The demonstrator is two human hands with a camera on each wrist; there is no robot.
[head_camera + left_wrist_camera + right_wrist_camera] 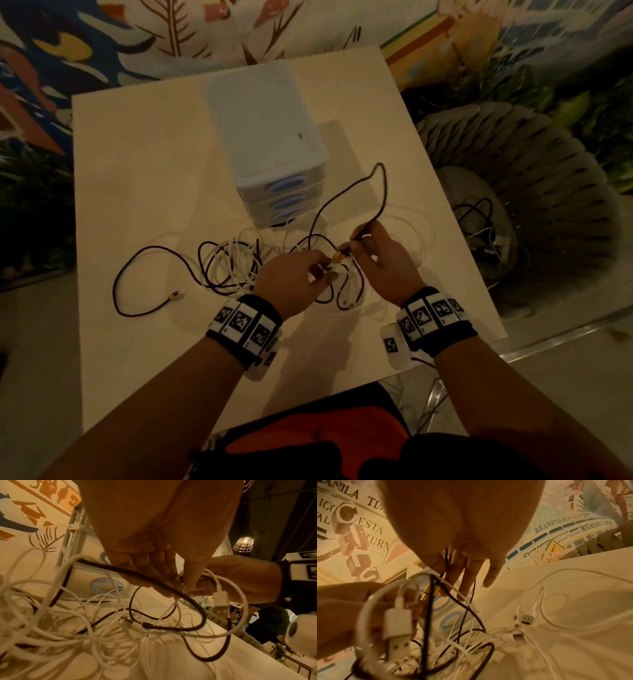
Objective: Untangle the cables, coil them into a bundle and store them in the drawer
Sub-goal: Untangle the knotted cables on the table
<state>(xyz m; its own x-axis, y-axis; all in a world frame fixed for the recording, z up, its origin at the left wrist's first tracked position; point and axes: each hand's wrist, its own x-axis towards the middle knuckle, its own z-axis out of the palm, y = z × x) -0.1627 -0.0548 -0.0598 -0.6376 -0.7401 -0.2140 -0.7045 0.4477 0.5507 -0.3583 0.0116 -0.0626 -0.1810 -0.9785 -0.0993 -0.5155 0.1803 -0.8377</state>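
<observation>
Step in hand: untangling, judged from the knot of cables (236, 267) lying loose at centre frame on the table (137, 171), just below the drawer unit (274, 164).
Left hand (291, 277): fingers curled, pinching cable strands beside a gold plug (339, 257); in the left wrist view a white USB plug (221, 600) hangs just under the fingertips.
Right hand (383, 257): thumb and forefinger pinch the black cable (382, 192), which arcs up toward the upper right of the table; the other fingers are relaxed and straight.
Doing it well: I judge it best to feed the gold plug back through each loop rather than pull, since pulling would tighten the white strands around it.
Risk: the black cable's far end (175, 295) at lower left may drag.
Drawers: all look closed.
</observation>
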